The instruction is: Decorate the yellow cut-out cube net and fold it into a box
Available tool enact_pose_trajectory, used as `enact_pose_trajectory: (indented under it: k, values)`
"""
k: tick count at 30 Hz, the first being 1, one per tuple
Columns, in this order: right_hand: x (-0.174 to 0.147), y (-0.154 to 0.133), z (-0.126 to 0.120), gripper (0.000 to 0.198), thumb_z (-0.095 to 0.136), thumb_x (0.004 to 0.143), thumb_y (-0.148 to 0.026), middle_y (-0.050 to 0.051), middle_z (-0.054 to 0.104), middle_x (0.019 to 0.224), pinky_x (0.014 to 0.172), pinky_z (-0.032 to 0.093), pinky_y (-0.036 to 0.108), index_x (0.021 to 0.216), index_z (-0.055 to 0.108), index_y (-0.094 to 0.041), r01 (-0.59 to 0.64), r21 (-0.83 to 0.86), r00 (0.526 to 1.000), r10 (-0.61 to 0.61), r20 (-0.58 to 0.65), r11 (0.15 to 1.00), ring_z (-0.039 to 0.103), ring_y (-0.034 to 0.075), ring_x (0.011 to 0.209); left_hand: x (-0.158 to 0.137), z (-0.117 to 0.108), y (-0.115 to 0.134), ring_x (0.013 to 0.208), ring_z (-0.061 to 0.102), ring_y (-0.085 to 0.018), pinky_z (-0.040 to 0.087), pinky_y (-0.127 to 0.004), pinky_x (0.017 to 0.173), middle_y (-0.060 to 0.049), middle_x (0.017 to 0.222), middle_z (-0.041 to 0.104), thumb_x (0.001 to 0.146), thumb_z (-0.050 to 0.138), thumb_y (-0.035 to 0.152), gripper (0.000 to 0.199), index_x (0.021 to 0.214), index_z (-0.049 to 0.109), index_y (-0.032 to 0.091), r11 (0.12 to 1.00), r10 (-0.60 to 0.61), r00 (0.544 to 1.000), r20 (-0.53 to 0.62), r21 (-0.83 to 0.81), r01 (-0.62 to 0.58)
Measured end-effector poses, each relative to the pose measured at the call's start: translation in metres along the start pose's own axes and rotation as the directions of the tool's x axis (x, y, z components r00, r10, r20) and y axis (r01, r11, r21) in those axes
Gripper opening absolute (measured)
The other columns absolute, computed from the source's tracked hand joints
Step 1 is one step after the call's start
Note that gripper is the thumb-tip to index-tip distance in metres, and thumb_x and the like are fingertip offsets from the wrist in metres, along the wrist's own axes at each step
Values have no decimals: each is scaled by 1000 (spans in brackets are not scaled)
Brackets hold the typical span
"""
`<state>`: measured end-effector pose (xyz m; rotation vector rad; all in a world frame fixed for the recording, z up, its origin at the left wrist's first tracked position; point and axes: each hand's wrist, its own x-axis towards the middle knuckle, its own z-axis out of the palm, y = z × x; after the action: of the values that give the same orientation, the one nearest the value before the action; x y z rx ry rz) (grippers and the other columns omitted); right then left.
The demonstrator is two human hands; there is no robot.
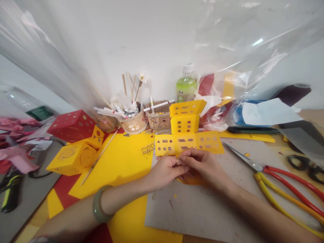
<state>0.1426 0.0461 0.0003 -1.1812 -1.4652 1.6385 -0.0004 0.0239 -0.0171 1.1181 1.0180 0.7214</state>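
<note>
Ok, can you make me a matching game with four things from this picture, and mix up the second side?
Things:
1. Scissors
2. Drink bottle
3. Green bangle
4. Yellow cut-out card

Clues:
A. Held by the left hand and the right hand
B. Has red and yellow handles
C. Worn on the left forearm
D. Topped with a white cap

Right pairs:
1-B, 2-D, 3-C, 4-A
</note>
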Motion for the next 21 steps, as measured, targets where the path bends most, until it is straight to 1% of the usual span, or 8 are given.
enact_pose_trajectory:
  k: [5, 12, 18, 21]
  values:
    - [1, -2, 0, 13, 59, 67, -29, -1, 58, 63, 56, 39, 23, 62, 62, -17, 5, -5, 1000, -5, 0, 1000, 51, 11, 58, -1, -1, 0, 66, 64, -15, 50, -28, 67, -6, 71, 68, 77, 59, 28, 19, 71, 66, 11, 1000, 9, 1000, 17, 9, -10]
    - [0, -2, 2, 18, 59, 67, -32, -3, 52, 56, 49, 35, 22, 58, 59, -16, -2, -12, 1000, 2, -13, 1000, 45, 9, 51, 1, -1, -3, 64, 63, -14, 50, -27, 66, -6, 70, 68, 74, 61, 33, 24, 71, 65, 9, 999, 16, 1000, 18, -31, -15]
    - [-1, -2, 1, 13, 59, 65, -28, -2, 57, 61, 52, 37, 23, 64, 63, -17, 1, -14, 1000, -1, -6, 1000, 48, 10, 54, 0, -3, -4, 64, 63, -14, 50, -28, 66, -6, 71, 67, 75, 60, 34, 25, 72, 65, 10, 999, 33, 999, 39, -13, -32]
    - [-1, -2, 2, 13, 58, 67, -29, -1, 58, 62, 53, 38, 23, 65, 63, -17, 0, -9, 1000, 0, -1, 1000, 49, 11, 55, 0, -3, -4, 65, 63, -14, 50, -27, 66, -6, 72, 68, 77, 59, 32, 24, 72, 65, 10, 999, 36, 998, 49, -10, -35]
